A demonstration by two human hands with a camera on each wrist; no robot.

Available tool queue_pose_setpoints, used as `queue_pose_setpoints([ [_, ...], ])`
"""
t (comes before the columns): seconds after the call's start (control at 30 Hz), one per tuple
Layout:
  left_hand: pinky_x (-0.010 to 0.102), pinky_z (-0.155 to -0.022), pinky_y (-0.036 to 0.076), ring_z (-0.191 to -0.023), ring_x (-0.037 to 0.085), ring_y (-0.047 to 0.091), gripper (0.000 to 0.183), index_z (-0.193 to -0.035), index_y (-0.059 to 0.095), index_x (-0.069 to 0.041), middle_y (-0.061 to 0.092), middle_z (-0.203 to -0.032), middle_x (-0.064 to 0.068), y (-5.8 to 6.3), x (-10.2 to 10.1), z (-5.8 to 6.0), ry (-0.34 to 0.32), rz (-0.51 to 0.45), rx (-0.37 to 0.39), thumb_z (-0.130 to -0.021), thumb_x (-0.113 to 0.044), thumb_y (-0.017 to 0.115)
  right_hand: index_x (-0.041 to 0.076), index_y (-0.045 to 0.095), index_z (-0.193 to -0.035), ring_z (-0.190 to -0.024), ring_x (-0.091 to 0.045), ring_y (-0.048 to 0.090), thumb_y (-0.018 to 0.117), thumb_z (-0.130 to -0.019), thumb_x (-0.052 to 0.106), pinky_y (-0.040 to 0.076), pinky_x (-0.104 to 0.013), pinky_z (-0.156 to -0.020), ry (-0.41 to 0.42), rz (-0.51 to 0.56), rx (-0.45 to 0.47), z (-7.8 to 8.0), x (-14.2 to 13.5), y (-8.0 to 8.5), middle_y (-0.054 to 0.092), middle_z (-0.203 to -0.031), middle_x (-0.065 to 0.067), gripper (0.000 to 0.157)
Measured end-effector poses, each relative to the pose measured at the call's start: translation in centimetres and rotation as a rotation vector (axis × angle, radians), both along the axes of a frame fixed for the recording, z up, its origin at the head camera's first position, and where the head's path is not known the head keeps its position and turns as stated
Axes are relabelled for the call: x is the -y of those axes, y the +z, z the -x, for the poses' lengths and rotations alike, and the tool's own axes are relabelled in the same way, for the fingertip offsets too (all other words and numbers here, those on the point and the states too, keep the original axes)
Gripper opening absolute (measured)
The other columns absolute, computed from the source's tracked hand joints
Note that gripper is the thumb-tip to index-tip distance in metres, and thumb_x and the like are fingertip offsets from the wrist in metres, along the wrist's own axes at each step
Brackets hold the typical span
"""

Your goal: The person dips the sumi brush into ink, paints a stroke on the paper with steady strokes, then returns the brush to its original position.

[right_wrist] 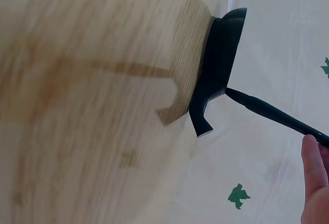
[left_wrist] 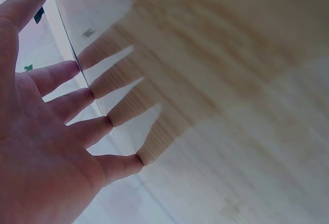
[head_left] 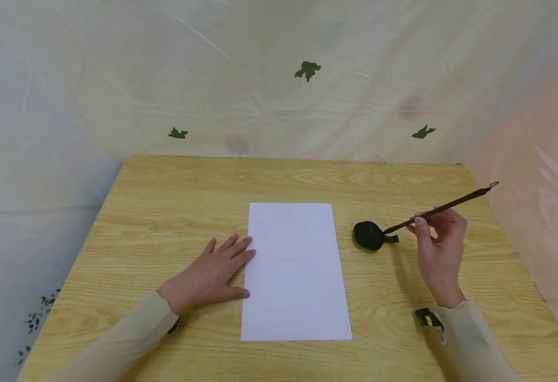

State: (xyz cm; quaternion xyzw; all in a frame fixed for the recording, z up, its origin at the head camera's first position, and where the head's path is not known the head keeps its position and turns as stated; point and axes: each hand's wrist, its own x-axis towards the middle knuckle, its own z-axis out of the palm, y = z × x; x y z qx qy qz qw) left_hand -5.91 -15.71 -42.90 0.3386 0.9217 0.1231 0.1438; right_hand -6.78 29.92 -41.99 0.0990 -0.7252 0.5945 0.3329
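A white sheet of paper (head_left: 293,270) lies upright on the wooden table. My left hand (head_left: 214,273) rests with spread fingers at its left edge, fingertips touching the table and the paper's border; the left wrist view shows the palm (left_wrist: 51,147) from below. In my right hand (head_left: 443,244) a dark ink brush (head_left: 451,206) is pinched between thumb and fingers, slanting up to the right with a loop at its top end. Its tip meets the rim of a small black ink dish (head_left: 368,235) with a short curved handle (right_wrist: 201,124), right of the paper.
The wooden table (head_left: 188,185) reaches back to a pale hanging sheet (head_left: 260,106) with green leaf shapes, which also closes off both sides. A black wrist strap (head_left: 427,318) sits at the right sleeve.
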Motion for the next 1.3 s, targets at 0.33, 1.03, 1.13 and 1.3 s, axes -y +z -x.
queue_pose_setpoints([
  [0.33, 0.074, -0.116, 0.018, -0.158, 0.036, 0.016, 0.088, -0.159, 0.041, -0.011, 0.025, -0.171, 0.008, 0.1, -0.1, -0.1, 0.004, 0.000, 0.006, -0.091, -0.057, 0.073, -0.012, 0.036, -0.136, -0.095, -0.021, 0.063, 0.056, -0.098, -0.013, 0.058, -0.021, -0.081, 0.008, 0.014, -0.019, -0.4, 0.3, 0.4, 0.061, -0.109, -0.012, 0.043],
  [1.03, 0.073, -0.116, 0.017, -0.157, 0.038, 0.017, 0.086, -0.159, 0.042, -0.010, 0.025, -0.170, 0.010, 0.1, 0.0, 0.1, -0.008, -0.018, -0.005, -0.093, -0.056, 0.072, -0.015, 0.037, -0.136, -0.096, -0.020, 0.065, 0.053, -0.099, -0.012, 0.057, -0.019, -0.080, -0.008, 0.011, -0.002, -0.4, 0.0, 0.3, 0.063, -0.110, -0.012, 0.041],
  [1.13, 0.073, -0.116, 0.018, -0.157, 0.038, 0.017, 0.086, -0.159, 0.042, -0.009, 0.025, -0.170, 0.010, 0.1, 0.0, 0.0, -0.011, -0.017, -0.008, -0.093, -0.056, 0.072, -0.013, 0.038, -0.137, -0.095, -0.021, 0.065, 0.052, -0.099, -0.013, 0.057, -0.020, -0.080, 0.012, 0.072, -0.020, -0.4, 0.0, 0.2, 0.062, -0.110, -0.014, 0.041],
  [1.3, 0.073, -0.116, 0.018, -0.157, 0.038, 0.017, 0.087, -0.159, 0.041, -0.010, 0.025, -0.170, 0.010, 0.0, 0.1, 0.1, -0.014, -0.013, -0.015, -0.093, -0.057, 0.071, -0.013, 0.039, -0.134, -0.094, -0.027, 0.066, 0.051, -0.096, -0.017, 0.059, -0.026, -0.082, 0.088, 0.250, -0.111, -0.4, 0.5, 1.1, 0.060, -0.110, -0.021, 0.040],
])
